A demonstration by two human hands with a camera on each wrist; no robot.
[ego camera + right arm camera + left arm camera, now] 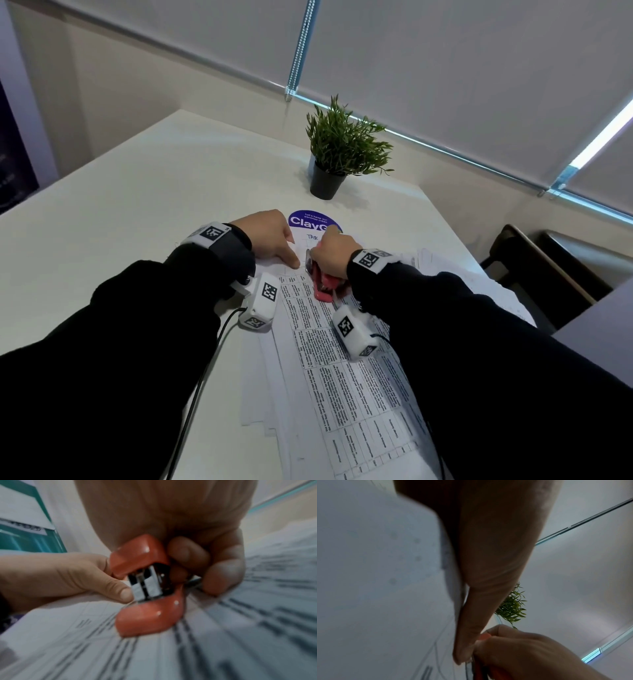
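Observation:
A stack of printed papers (342, 359) lies on the white table (137, 205). My right hand (334, 253) grips a coral-red stapler (325, 287) set over the stack's top left corner. In the right wrist view its fingers (223, 574) curl round the stapler (145, 585), whose metal mouth shows between the red halves. My left hand (270, 240) holds the same corner just left of the stapler. Its thumb (479, 601) lies on the sheet and its curled fingers sit at the paper's top edge. The corner under the stapler is hidden.
A potted green plant (342, 147) stands at the back of the table, and a round purple sticker (313, 221) lies just beyond the hands. A dark chair (534, 274) sits off the table's right edge. Window blinds (479, 68) hang behind.

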